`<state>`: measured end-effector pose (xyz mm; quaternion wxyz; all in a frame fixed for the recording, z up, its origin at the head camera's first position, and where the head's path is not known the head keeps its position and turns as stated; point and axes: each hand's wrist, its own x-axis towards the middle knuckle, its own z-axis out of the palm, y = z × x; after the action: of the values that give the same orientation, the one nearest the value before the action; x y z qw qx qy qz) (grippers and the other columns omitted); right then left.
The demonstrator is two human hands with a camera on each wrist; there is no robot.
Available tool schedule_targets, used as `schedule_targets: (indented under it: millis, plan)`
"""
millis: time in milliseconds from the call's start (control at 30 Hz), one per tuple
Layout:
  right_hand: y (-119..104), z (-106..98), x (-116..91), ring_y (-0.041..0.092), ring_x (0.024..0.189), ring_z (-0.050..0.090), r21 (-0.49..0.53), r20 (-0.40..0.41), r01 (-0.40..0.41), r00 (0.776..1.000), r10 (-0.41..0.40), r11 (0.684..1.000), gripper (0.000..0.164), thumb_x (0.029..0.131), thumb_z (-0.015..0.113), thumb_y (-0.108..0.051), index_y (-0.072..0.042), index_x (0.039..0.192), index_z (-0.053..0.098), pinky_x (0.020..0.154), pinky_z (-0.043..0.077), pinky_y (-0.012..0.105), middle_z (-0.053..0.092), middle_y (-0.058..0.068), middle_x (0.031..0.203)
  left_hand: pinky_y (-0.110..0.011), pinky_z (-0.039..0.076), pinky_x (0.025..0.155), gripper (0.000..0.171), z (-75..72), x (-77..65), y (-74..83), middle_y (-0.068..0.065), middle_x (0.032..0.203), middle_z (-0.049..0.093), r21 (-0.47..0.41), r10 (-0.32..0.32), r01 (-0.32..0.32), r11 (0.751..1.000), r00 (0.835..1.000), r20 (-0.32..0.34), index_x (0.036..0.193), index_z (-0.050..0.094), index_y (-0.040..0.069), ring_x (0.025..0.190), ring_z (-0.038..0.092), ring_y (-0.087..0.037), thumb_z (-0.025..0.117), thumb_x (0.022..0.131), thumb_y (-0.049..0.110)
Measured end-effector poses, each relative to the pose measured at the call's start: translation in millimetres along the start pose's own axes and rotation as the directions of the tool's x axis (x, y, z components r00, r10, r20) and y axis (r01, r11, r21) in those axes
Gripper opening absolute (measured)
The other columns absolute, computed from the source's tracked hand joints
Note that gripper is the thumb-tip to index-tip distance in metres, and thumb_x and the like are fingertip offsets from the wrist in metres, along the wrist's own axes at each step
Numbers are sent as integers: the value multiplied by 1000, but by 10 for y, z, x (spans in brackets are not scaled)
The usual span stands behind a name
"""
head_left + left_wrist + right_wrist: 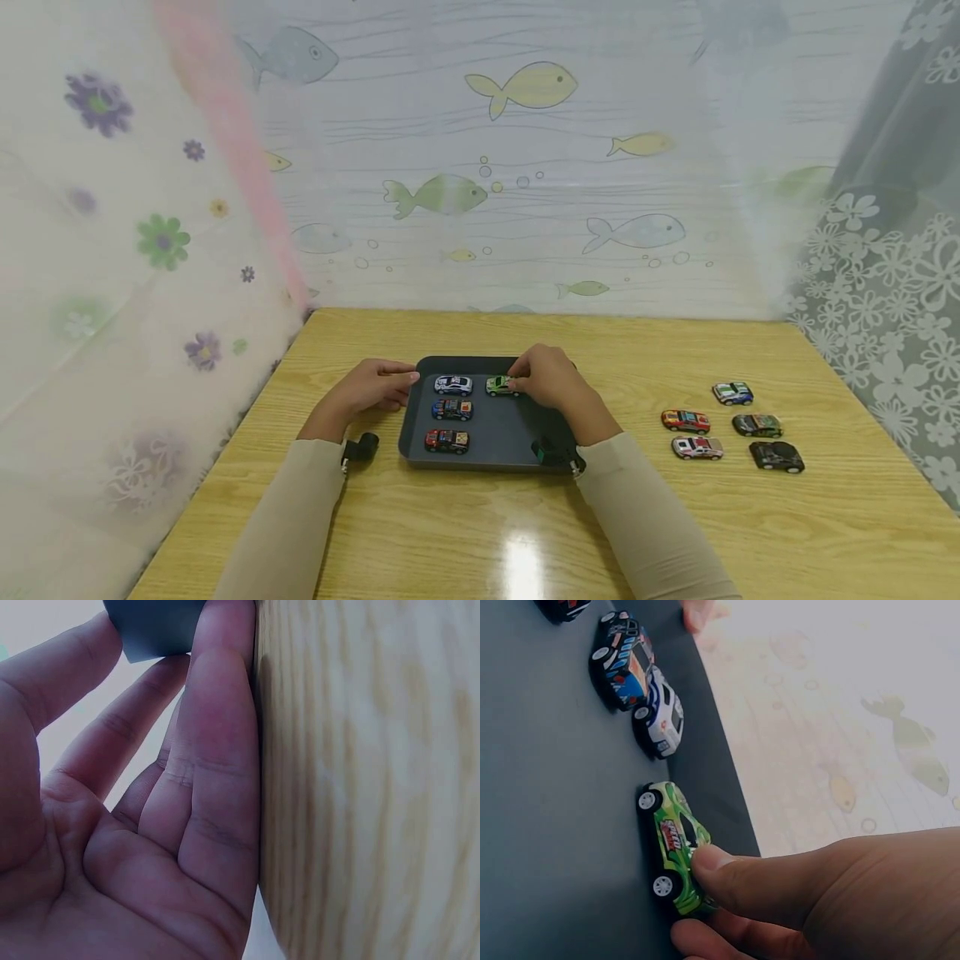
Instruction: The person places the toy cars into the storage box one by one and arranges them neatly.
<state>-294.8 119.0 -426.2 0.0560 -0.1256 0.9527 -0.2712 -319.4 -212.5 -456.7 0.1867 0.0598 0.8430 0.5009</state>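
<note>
My right hand (551,379) pinches a green toy car (676,844) between thumb and fingers, at the back of a dark grey tray (498,425). The car's wheels are at the tray floor; whether they touch it I cannot tell. At the tray's left rim my left hand (371,386) holds the edge, thumb at the top and other fingers against the outside, its lower side along the tabletop. Down the tray's left side stand a white toy car (453,385), a blue-and-black one (452,409) and a red-and-black one (447,441).
Right of the tray, several more toy cars stand on the wooden table (465,533): a red-and-yellow one (686,421), a white-and-pink one (697,448), a white-and-green one (732,392), a dark patterned one (757,426) and a black one (777,456). Patterned curtains (525,208) hang behind.
</note>
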Motion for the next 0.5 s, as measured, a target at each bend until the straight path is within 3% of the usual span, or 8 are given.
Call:
schedule_targets:
  millis: [500]
  plan:
    - [6, -3, -4, 22, 101, 72, -10, 10, -13, 1000, 13, 1000, 18, 97, 76, -20, -16, 114, 81, 84, 61, 40, 79, 0, 109, -34, 63, 86, 62, -1, 13, -7, -16, 123, 73, -8, -7, 7, 1000, 1000, -1, 148, 58, 7, 101, 73, -21, 69, 100, 45]
